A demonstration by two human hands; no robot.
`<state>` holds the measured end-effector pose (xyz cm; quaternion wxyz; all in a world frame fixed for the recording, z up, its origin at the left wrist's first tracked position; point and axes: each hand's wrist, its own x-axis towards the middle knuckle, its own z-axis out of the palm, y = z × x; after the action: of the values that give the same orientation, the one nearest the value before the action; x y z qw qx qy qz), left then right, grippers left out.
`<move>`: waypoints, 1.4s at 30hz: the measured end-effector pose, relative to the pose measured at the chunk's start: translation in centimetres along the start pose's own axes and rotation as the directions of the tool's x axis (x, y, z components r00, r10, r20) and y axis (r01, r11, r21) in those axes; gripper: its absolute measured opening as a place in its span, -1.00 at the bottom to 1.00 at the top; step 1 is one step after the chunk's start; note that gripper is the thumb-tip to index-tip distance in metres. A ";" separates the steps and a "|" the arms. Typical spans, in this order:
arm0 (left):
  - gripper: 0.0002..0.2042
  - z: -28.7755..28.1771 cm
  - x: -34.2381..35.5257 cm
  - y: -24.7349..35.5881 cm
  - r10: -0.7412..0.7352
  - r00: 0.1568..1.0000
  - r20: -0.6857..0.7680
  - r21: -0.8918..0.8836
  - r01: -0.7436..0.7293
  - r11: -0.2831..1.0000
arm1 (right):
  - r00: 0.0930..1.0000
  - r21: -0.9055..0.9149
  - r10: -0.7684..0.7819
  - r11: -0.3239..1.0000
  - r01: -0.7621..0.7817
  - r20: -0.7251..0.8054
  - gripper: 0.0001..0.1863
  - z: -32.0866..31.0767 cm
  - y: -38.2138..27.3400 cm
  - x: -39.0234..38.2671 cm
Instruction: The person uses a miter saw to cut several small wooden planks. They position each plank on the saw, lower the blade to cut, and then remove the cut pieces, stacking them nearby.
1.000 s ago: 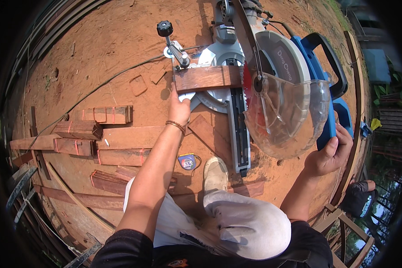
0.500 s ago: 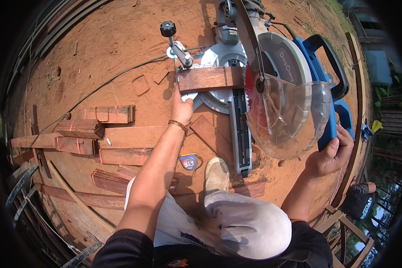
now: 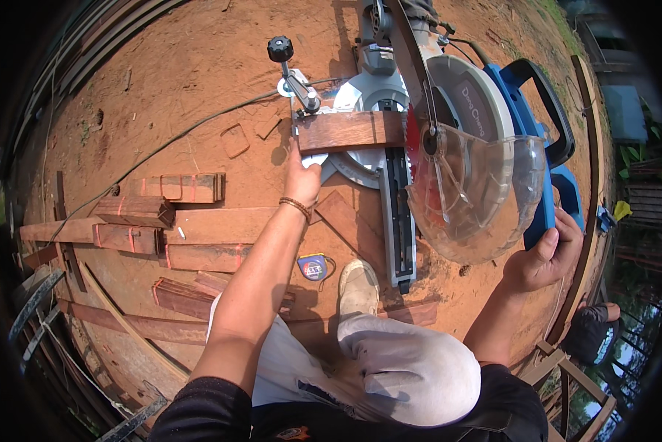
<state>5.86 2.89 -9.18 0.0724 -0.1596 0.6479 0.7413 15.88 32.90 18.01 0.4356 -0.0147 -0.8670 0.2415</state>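
A short reddish-brown wooden board lies across the base of a miter saw. Its right end meets the red-toothed blade, at least as seen from above. My left hand grips the board's left end, fingers partly hidden beneath it. At the right, my right hand is closed around the lower part of the saw's blue handle; some fingertips are hidden. A clear plastic guard covers the front of the blade. Beside the board's back left corner stands a clamp with a black knob.
Bundled wooden pieces and loose boards lie on the dirt at left. A tape measure sits near my shoe. A black cord runs left from the saw. Long timber edges the right; another person is beyond it.
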 end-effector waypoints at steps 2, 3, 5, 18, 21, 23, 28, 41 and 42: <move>-0.17 -0.1 0.1 -0.1 -0.005 1.000 0.006 0.014 0.005 1.000 | 1.000 -0.027 -0.006 1.000 0.006 0.000 -0.60 0.0 0.0 0.0; -0.17 -0.1 0.2 -0.2 -0.011 1.000 0.010 0.016 0.011 1.000 | 1.000 -0.014 -0.008 1.000 0.008 0.000 -0.60 0.0 0.0 0.0; -0.17 -0.1 0.3 -0.4 -0.018 1.000 0.014 0.014 0.018 1.000 | 1.000 -0.040 -0.008 0.999 0.008 -0.002 -0.60 0.0 0.1 0.0; -0.16 0.1 -0.1 -0.2 0.037 0.999 0.004 0.093 -0.037 0.995 | 0.999 -0.023 -0.036 0.999 0.036 0.008 -0.66 -0.1 0.2 0.1; -0.14 0.0 0.1 -0.7 -0.003 1.000 -0.002 -0.013 0.003 1.000 | 1.000 0.008 -0.010 1.000 0.010 -0.010 -0.65 0.0 0.1 0.1; -0.12 -0.1 0.2 -1.0 0.015 1.000 0.017 0.010 -0.015 1.000 | 1.000 -0.016 -0.009 1.000 0.009 -0.010 -0.66 0.0 0.1 0.0; -0.14 -0.5 -0.5 -0.6 0.051 0.998 -0.030 0.253 -0.042 0.966 | 1.000 0.009 -0.011 1.000 0.012 -0.026 -0.65 0.0 0.7 -0.3; -0.12 0.2 -4.2 3.2 0.268 0.962 -0.042 0.368 -0.235 0.900 | 0.998 -0.055 -0.028 0.998 0.026 -0.050 -0.66 -0.3 1.5 -0.3; -0.13 0.2 -4.2 3.1 0.260 0.965 -0.040 0.361 -0.229 0.904 | 0.999 -0.022 -0.025 0.999 0.024 -0.039 -0.66 -0.3 1.5 -0.2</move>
<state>8.76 3.01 -4.90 -0.0221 -0.0938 0.7877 0.6085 15.96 34.27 17.40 0.4553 -0.0135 -0.8609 0.2266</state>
